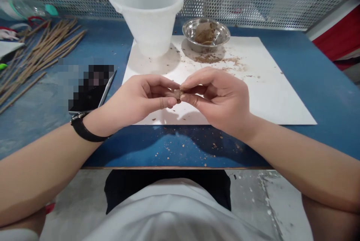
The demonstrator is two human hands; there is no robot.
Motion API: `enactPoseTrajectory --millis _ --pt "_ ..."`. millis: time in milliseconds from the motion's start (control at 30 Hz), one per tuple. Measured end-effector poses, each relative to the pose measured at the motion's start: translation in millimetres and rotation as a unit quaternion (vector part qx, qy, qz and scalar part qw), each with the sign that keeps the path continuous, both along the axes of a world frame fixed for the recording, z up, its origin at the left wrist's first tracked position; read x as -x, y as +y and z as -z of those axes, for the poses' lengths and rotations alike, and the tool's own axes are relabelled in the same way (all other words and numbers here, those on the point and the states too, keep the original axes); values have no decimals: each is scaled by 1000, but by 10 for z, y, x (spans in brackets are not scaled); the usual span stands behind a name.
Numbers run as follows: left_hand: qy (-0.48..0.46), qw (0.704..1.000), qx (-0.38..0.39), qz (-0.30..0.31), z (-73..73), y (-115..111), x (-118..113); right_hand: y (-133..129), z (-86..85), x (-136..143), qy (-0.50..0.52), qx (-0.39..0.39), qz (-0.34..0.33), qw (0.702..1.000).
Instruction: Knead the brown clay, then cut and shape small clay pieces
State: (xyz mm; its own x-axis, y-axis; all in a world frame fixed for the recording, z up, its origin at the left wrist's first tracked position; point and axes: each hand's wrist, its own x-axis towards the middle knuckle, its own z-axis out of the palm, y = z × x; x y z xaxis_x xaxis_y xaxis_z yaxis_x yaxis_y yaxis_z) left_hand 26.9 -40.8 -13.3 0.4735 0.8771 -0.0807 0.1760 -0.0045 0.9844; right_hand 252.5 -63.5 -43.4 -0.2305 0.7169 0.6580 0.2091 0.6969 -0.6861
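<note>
A small brown lump that looks like clay (177,94) is pinched between my two hands, above the front part of a white board (270,83). My left hand (143,94) grips its left side with thumb and fingers. From the right, my right hand (222,98) pinches it between thumb and forefinger. The fingertips hide much of the lump. Behind the hands, a metal bowl (206,47) holds a larger brown lump (205,33), with brown crumbs (219,59) scattered in front of it.
A white bucket (152,27) stands at the board's back left. On the blue table (317,83), a dark-screened device (90,94) lies left of my hands, with a bundle of thin sticks (47,49) beyond. A plastic bottle (28,9) lies back left. A perforated metal panel (253,0) closes the back.
</note>
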Motion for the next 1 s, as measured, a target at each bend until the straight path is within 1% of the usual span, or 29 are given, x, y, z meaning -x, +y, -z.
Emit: enactPoseTrajectory --millis 100,200,267,367,433,600,667,800,900,1000 --pt "-11 1000 7 -13 -11 -31 -16 -42 -9 5 -27 -52 22 998" --pt "-29 999 0 -43 4 -63 -36 -85 -16 25 -58 -93 42 993" --pt "-42 997 -5 -62 35 -64 -40 -98 0 47 -66 -92 38 993" --pt "-50 996 5 -74 84 -39 -28 -86 47 70 -77 -91 6 993" --pt "-40 997 17 -64 94 -21 -14 -65 69 68 -88 -97 0 991" --pt "-8 1000 14 -25 49 -21 14 12 53 -8 -117 -135 69 982" --pt "1 1000 9 -5 42 -22 22 61 46 -53 -133 -152 81 976" --pt "10 999 -17 26 61 -7 31 149 76 -99 -175 -172 63 967" --pt "34 999 -31 11 57 2 32 162 106 -73 -186 -183 35 965" --pt "31 999 -18 6 36 13 30 139 113 -34 -189 -185 23 964"
